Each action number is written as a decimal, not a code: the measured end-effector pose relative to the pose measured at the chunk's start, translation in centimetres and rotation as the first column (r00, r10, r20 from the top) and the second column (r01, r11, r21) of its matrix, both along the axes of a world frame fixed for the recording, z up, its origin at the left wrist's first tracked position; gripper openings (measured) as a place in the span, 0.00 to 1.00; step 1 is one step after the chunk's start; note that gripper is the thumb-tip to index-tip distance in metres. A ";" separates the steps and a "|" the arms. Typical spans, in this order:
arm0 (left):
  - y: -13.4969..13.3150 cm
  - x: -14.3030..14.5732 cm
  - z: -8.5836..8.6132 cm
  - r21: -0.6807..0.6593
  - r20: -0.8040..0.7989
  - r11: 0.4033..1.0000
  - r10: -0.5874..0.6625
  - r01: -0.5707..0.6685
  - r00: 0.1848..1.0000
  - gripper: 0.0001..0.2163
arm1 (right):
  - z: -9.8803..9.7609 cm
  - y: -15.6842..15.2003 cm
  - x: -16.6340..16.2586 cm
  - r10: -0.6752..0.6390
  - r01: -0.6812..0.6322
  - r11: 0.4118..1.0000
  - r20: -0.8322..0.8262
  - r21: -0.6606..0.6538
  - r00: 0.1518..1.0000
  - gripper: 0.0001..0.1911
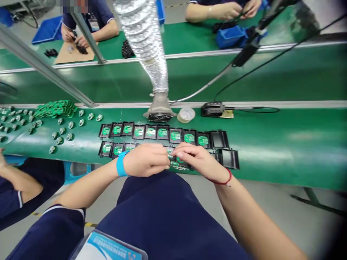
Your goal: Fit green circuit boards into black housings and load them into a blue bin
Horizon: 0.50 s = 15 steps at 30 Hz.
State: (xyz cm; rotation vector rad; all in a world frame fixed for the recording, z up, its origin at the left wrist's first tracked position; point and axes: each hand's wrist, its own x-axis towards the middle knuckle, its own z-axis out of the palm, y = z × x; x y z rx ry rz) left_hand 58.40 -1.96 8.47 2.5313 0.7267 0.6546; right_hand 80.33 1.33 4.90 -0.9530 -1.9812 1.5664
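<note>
Together, fingers (163, 159) over circuit boards (175, 135)

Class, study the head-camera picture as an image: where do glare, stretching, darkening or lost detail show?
Head view: bright highlights on the silvery duct, pale sheen on the green bench; head view: forearms look stretched toward the lower corners; head view: lower right corner falls dark; head view: badge print unreadable, detail between left hand and right hand unclear.
</note>
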 end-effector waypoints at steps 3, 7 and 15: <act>0.3 3.4 0.8 0.210 -0.225 0.969 -0.080 0.129 0.971 0.13 | 0.7 0.1 4.2 0.117 -0.118 0.993 0.019 0.018 0.993 0.16; 0.8 8.1 1.1 0.360 -0.326 0.881 -0.188 0.306 0.926 0.13 | 0.2 0.1 8.9 0.171 -0.171 0.985 0.049 -0.002 0.984 0.16; 4.8 16.3 -3.9 0.298 -0.389 0.952 0.050 0.074 0.920 0.14 | -6.0 2.1 18.6 -0.165 0.108 0.964 0.226 0.244 0.960 0.14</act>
